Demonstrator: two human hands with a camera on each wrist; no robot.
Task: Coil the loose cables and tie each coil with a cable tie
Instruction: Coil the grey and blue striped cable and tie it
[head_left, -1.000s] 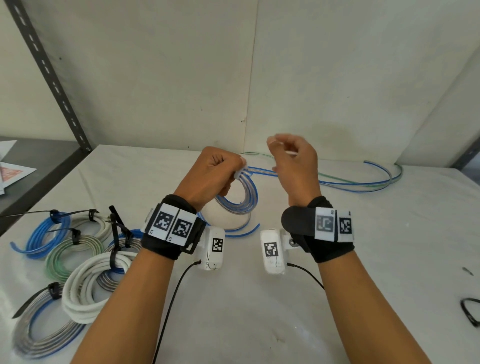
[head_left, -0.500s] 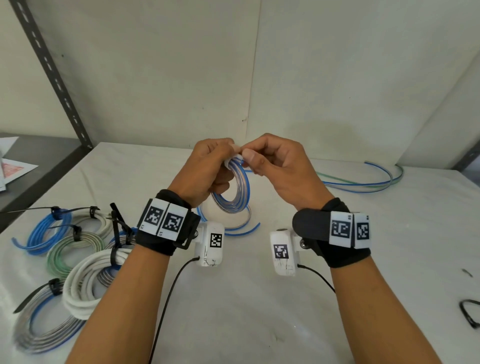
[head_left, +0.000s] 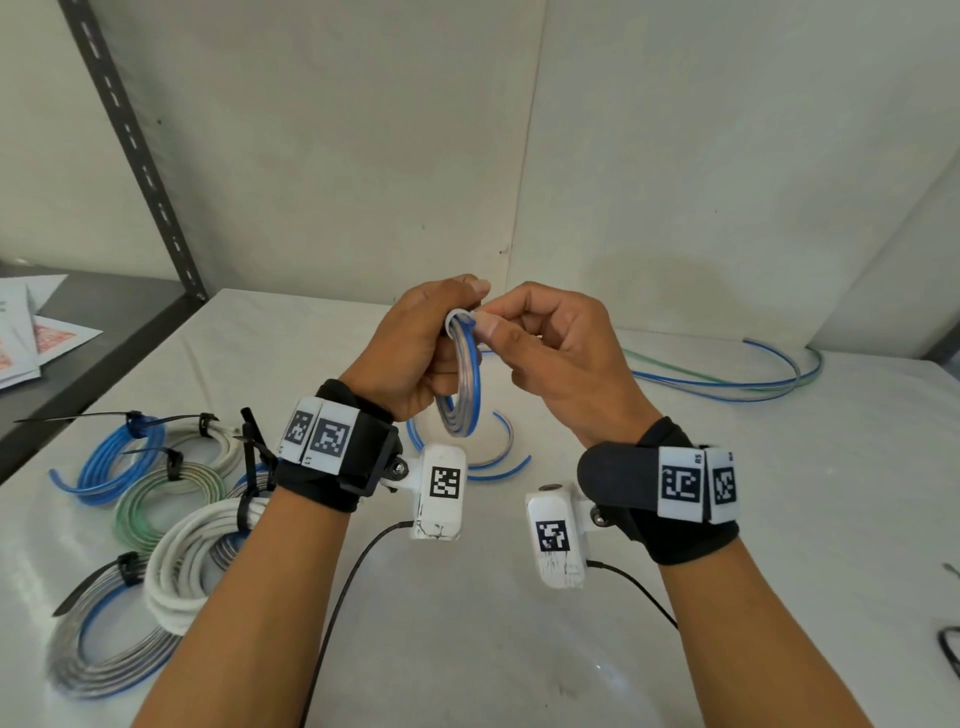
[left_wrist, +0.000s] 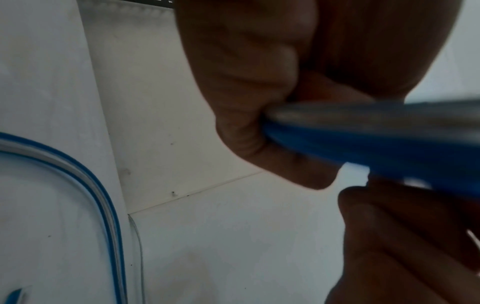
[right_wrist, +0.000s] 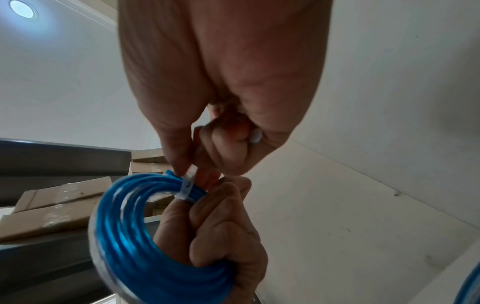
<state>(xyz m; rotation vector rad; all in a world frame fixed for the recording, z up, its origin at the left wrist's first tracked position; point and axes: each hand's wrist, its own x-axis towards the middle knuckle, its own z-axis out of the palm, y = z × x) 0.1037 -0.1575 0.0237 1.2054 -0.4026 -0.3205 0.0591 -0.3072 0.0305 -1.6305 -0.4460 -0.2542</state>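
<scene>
Nearest the head camera, both forearms reach forward over the table (head_left: 779, 519), wrist cameras hanging under the straps. Above table centre, my left hand (head_left: 415, 353) is wrapped round a small upright blue-and-clear coil (head_left: 465, 384), fingers curled through its middle. My right hand (head_left: 550, 353) pinches a white cable tie (right_wrist: 186, 187) that wraps the top of the coil, thumb and forefinger tight on it.

Change noted: a second ago the right hand was raised clear of the coil, apart from the left; half a second ago it came in, and now the two hands meet at the coil's top. I read that as the tie being threaded or cinched. Whether the tail has passed the head, I cannot tell; the fingers cover it.

Left of my arm: finished coils (head_left: 171, 545) lying bunched together, blue, green, white and grey, each banded with a black tie. So the job is well along.

Beyond the hands, a short loose length (head_left: 498, 457) lies curved on the table under the coil. Farther right, toward the wall, long loose cables (head_left: 727, 384) in blue and green remain uncoiled, so more work waits there. Far left, papers (head_left: 36, 338) on a dark shelf.
</scene>
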